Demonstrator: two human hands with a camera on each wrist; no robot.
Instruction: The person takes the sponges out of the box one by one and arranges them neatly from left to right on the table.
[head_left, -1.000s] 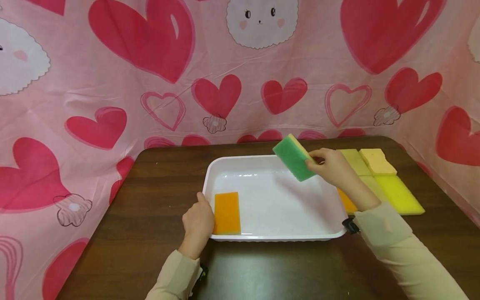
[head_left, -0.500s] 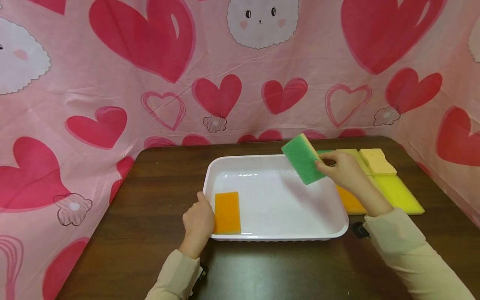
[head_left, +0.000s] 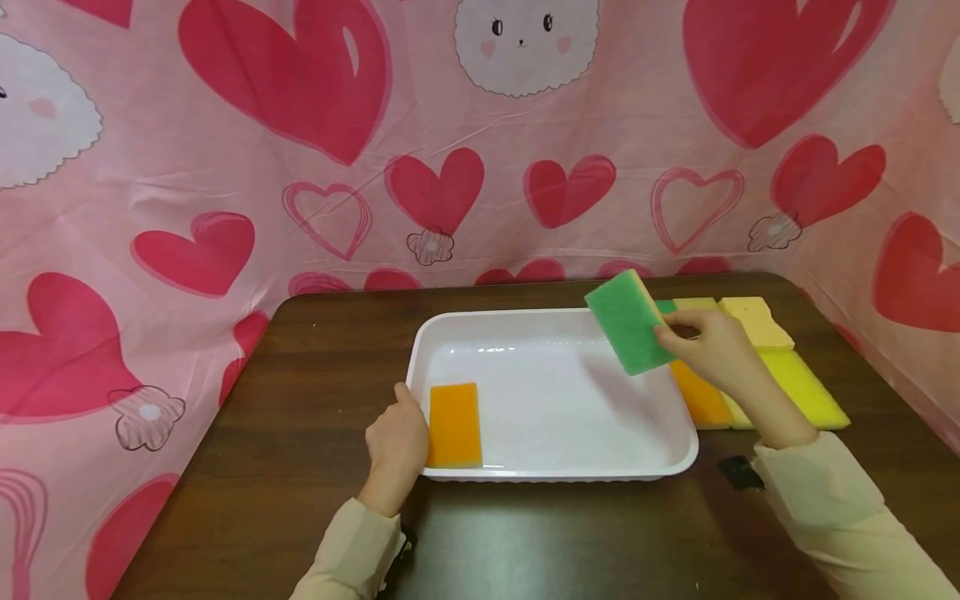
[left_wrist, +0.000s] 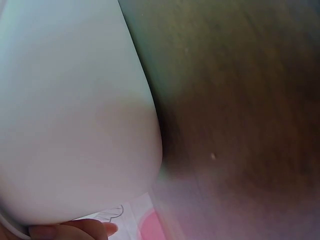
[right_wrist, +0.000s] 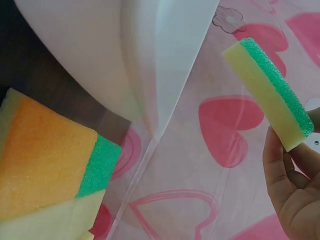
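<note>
My right hand (head_left: 708,342) pinches a green and yellow sponge (head_left: 628,323) by its right side, tilted above the right end of a white tray (head_left: 555,392). The right wrist view shows this sponge (right_wrist: 270,92) edge on, thumb and fingers on either face. With my left hand (head_left: 397,442) I grip the tray's left rim, fingers curled at the wall. An orange sponge (head_left: 454,425) lies flat inside the tray, in the front left corner. In the left wrist view the tray's outer wall (left_wrist: 75,115) fills the left half, with fingertips (left_wrist: 95,229) at its rim.
Right of the tray lie more sponges: an orange one (head_left: 703,396), a bright yellow one (head_left: 806,387), a cream one (head_left: 756,322) and a partly hidden green one (right_wrist: 101,165). The dark wooden table (head_left: 315,375) ends at a pink heart-patterned cloth (head_left: 465,225) behind.
My right hand has moved to the right with the green and yellow sponge, from over the tray towards its right end. The left hand and the tray have stayed put.
</note>
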